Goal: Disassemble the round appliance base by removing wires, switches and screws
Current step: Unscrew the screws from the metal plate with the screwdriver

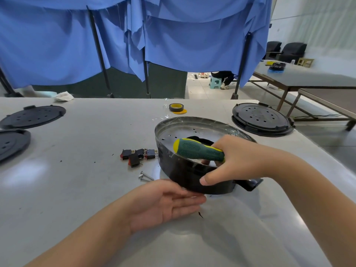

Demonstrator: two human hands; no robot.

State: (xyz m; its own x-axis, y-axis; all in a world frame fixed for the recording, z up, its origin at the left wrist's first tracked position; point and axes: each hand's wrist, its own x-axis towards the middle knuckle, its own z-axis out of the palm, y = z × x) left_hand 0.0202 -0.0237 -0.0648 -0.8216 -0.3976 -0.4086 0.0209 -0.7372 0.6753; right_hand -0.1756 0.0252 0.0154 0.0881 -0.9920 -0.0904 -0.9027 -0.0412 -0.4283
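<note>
The round appliance base, black outside and shiny metal inside, stands tilted on the grey table, its near rim raised. My right hand grips that near rim, thumb on the outer wall, and also holds a green and yellow screwdriver whose handle points left over the base. My left hand lies palm up with straight fingers right below the base's lower edge. Several black and red rocker switches lie left of the base. Two silver screws lie just in front of them.
Black perforated round covers lie at the far left, at the left edge and at the back right. A roll of tape sits behind the base. A crumpled cloth is at the table's far edge. Blue curtains hang behind.
</note>
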